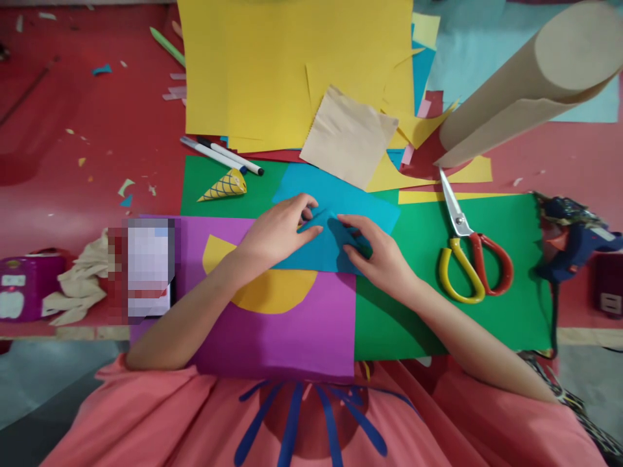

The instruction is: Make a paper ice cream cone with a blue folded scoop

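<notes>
Where blue sheet [335, 188] lies across green sheet [525, 311] and purple sheet [302, 337], step in hand judged as close handling by fingertips. Your left hand [277, 224] and right hand [382, 250]: thumbs parted from forefingers, no pinch seen — contact with sheet cannot be confirmed. Next move, in inspector's judgement, calls for light, even touch. Yellow cut piece [277, 295] on purple, nearer you; patterned cone [226, 186] beyond left wrist; scissors [460, 220] to right — blades together.
</notes>
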The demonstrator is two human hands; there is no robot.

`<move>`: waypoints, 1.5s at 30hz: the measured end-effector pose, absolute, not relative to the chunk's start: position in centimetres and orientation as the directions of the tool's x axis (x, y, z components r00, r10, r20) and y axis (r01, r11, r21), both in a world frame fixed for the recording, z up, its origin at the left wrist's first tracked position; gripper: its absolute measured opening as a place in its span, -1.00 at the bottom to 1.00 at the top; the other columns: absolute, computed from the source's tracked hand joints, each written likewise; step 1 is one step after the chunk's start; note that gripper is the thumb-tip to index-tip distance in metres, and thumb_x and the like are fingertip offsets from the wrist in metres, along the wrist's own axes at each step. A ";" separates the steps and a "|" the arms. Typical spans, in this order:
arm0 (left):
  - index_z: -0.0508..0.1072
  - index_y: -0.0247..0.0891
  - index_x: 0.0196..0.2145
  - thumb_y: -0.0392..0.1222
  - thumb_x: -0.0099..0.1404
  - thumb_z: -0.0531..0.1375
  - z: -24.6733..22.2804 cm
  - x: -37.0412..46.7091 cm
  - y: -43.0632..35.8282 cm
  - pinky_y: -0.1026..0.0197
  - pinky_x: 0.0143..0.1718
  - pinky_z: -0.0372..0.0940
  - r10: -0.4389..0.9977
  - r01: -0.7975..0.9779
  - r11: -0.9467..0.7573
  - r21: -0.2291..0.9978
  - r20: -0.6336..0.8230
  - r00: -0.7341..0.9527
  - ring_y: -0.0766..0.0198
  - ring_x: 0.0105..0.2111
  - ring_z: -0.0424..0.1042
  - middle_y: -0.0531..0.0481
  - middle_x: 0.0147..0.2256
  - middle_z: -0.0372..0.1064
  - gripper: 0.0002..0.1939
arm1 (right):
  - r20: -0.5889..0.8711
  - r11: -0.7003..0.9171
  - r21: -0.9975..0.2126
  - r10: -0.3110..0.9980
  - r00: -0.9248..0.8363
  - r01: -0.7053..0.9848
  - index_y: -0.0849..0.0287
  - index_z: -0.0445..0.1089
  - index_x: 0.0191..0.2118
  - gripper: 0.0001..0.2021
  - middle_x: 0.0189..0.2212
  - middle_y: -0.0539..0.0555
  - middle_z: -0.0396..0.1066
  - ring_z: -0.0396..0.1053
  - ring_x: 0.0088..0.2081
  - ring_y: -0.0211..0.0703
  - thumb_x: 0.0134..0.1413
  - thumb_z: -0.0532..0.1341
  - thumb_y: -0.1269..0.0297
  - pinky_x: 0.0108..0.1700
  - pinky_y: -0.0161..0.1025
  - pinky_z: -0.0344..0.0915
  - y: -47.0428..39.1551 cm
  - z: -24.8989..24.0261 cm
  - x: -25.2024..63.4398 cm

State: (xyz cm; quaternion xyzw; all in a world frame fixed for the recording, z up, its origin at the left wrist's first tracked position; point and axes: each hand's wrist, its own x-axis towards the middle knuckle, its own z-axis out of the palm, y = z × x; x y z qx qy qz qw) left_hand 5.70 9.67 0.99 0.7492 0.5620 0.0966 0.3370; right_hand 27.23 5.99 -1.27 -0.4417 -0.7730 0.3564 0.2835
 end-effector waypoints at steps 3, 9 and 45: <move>0.47 -0.24 -0.23 -0.02 0.22 0.26 0.8 5.4 9.7 0.27 -0.32 0.29 0.915 0.614 0.001 0.790 -0.249 0.319 0.29 -0.36 0.43 0.02 -0.35 0.48 -0.74 | 0.129 0.309 -0.868 0.896 -0.425 0.389 0.12 0.22 0.18 -0.52 0.08 0.17 0.40 0.38 0.08 -0.11 0.15 0.09 0.54 0.05 -0.14 0.37 5.6 -1.0 27.0; 0.53 -0.25 -0.36 -0.03 0.17 0.28 1.2 5.2 9.0 0.30 -0.32 0.31 0.934 0.439 0.078 0.895 -0.219 0.282 0.31 -0.36 0.45 0.04 -0.37 0.52 -0.78 | 0.063 0.153 -0.966 0.922 -0.383 0.210 0.10 0.27 0.13 -0.61 -0.04 0.11 0.45 0.43 -0.06 -0.17 0.18 0.20 0.41 -0.09 -0.23 0.39 5.7 0.2 27.0; 0.51 -0.24 -0.39 -0.14 0.19 0.28 0.0 5.4 7.8 0.37 -0.36 0.28 0.836 0.211 0.094 0.973 -0.192 0.514 0.40 -0.39 0.42 0.09 -0.39 0.49 -0.88 | -0.167 -0.200 -0.980 0.818 -0.550 -0.001 0.21 0.42 -0.34 -0.85 -0.43 -0.02 0.41 0.27 -0.41 -0.34 0.16 0.24 0.24 -0.31 -0.32 0.22 7.7 -0.1 26.6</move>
